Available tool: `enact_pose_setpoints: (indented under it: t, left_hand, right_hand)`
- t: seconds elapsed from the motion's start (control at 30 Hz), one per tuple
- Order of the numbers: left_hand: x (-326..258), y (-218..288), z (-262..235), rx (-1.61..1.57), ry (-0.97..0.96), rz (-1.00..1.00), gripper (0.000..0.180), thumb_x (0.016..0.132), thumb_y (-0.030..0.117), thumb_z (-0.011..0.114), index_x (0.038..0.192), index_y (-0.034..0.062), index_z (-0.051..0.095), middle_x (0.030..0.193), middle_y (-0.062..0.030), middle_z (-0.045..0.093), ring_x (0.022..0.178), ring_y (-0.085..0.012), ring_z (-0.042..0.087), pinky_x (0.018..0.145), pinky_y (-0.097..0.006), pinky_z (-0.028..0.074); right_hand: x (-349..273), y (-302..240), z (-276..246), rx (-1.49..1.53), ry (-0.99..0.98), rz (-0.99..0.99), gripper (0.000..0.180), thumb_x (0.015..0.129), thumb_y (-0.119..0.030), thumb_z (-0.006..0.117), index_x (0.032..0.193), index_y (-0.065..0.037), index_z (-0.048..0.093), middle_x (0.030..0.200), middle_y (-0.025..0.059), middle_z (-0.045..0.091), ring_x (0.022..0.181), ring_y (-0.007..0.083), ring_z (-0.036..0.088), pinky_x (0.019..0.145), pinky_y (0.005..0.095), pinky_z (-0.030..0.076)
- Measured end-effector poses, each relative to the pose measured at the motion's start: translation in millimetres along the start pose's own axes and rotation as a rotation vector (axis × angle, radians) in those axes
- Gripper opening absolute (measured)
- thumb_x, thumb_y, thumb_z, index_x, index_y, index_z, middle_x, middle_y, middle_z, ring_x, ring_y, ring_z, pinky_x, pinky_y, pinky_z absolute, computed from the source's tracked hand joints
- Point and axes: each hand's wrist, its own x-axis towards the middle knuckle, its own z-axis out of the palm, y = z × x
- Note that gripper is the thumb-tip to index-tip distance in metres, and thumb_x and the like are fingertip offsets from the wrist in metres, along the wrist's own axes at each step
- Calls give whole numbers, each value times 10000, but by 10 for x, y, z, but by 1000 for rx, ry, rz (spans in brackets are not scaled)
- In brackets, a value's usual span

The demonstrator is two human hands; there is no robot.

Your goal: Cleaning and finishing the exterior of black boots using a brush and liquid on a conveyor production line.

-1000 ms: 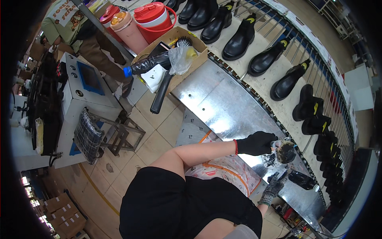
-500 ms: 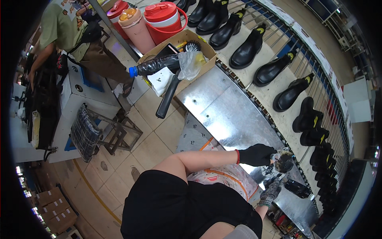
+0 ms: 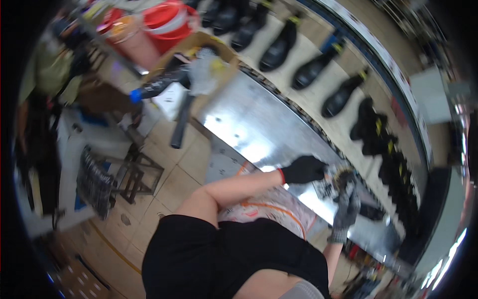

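Observation:
My left hand (image 3: 304, 169), in a black glove with a red cuff edge, is closed at the side of a small pale tub (image 3: 328, 174) with dark stains. My right hand (image 3: 347, 207), in a grey knit glove, reaches up to a brownish, dark-smeared round thing (image 3: 343, 177) at the tub. Blur hides what its fingers hold. Both hands are over the shiny metal tabletop (image 3: 259, 124). Beside my right hand a dark bottle (image 3: 371, 212) lies on the metal.
Black ankle boots (image 3: 306, 72) line a conveyor belt (image 3: 271, 74) along the table's far side. At the left end, a cardboard box (image 3: 226, 62) holds a bottle, a brush and a plastic bag. Red coolers (image 3: 169, 22) stand behind it. Another person (image 3: 55, 70) works at far left, near a stool (image 3: 134, 174).
The whole view has shifted and blurred, with the table and boots moving up and left. My right hand has risen from below the tub to the round dark-smeared thing. The left hand stays beside the tub.

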Motion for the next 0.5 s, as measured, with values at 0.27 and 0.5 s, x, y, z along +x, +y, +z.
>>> enact_pose_setpoints:
  t: [0.27, 0.5]
  left_hand:
    - [222, 326, -101, 84, -47, -27, 372, 733, 328, 689, 971, 43, 672, 753, -127, 660, 734, -309, 637, 674, -391, 492]
    - [296, 453, 133, 113, -205, -8, 349, 756, 321, 680, 963, 40, 671, 721, -90, 667, 684, -281, 639, 651, -367, 495]
  right_hand:
    - [322, -356, -333, -445, -81, -420, 304, 797, -148, 613, 1083, -45, 629, 1067, 141, 635, 997, 308, 596, 889, 387, 447]
    - [230, -268, -594, -499, -100, -364, 320, 826, -186, 586, 1127, -81, 608, 1031, 132, 638, 953, 288, 606, 838, 373, 469]
